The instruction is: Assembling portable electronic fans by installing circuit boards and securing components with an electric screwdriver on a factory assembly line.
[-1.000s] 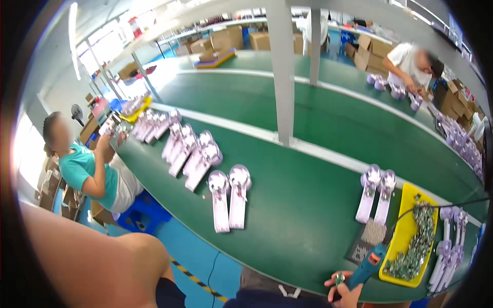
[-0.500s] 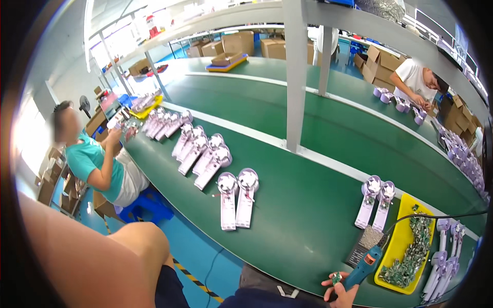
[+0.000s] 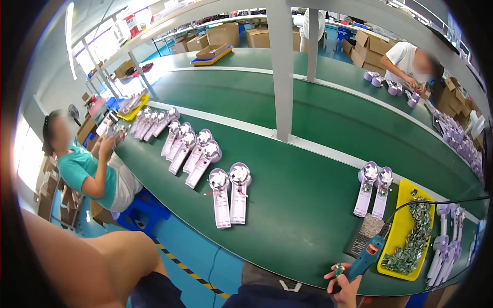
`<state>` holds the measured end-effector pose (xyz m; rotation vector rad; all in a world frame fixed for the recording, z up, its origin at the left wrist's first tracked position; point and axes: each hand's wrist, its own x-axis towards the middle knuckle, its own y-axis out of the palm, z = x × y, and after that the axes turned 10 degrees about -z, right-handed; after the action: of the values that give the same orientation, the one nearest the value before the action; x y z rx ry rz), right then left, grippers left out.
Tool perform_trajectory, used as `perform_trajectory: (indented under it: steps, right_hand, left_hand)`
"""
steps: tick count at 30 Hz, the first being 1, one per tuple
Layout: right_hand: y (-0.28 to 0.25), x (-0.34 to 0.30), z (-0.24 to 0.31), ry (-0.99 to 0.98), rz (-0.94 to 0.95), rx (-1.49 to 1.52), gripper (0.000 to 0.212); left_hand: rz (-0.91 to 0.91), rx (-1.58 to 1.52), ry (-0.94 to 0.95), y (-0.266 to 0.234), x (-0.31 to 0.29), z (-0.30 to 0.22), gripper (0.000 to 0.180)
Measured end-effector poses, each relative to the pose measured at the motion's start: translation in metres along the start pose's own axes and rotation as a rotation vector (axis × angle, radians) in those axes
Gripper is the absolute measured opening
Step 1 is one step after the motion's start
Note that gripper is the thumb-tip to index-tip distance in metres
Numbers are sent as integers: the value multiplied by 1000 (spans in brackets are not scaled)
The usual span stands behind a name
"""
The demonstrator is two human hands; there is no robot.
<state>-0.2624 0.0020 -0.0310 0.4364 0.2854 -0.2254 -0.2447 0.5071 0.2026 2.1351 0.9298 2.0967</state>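
Tool and Board Share One Hand

At the table's near edge, our right hand (image 3: pixel 345 287) curls round the lower end of a teal corded tool (image 3: pixel 367 255). Its fingertips seem to pinch a small green board (image 3: pixel 338 269), just left of the tool. We cannot tell how the left hand stands, since it is out of view.

To hold this pair well, we would grip the board by its edges, keep the tool's tip off its parts, and leave the cord (image 3: pixel 441 201) slack (it passes over the yellow tray (image 3: pixel 396 231) of similar boards). A dark plate (image 3: pixel 359 241) lies just left of that tray, and two lilac housings (image 3: pixel 363 200) lie beyond the plate. Two more (image 3: pixel 222 210) lie well to the left on the green table (image 3: pixel 292 215).

As for labels, we can make out no brand or legible wording. The nearer housings bear faint marks too small to read; the plate's pale rows may be slots rather than print.
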Motion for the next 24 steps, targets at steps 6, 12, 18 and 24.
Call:
perform_trajectory:
  steps: [6, 12, 18, 24]
  right_hand:
    - [-16, -14, 7, -9, -9, -89, 28]
    - [-6, -6, -8, -18, -82, 74, 31]
    - [-4, -1, -10, 8, -52, 46, 32]
    - [-11, -3, -11, -8, -42, 114, 30]
  left_hand:
    - [28, -90, 12, 1, 5, -4, 82]
    - [-52, 3, -129, -2, 2, 10, 81]
    - [-107, 61, -183, 37, -10, 34, 81]
    - [1086, 510, -215, 125, -135, 72, 58]
